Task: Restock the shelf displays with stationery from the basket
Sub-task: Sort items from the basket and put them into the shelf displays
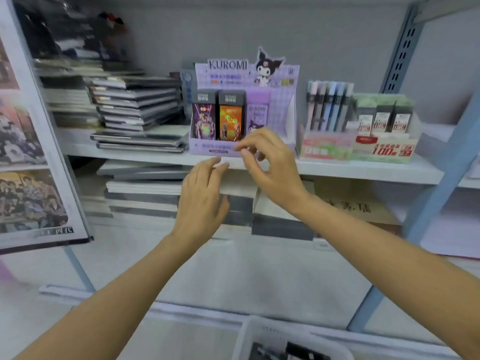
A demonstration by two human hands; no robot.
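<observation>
Bare hands (233,178) empty, glossy cardboard display box (283,110), white plastic basket (242,336)

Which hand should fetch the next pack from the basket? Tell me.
Right, probably: the basket sits low on the right side, under the right hand. Both hands look empty; the left hand is farther over.
</observation>
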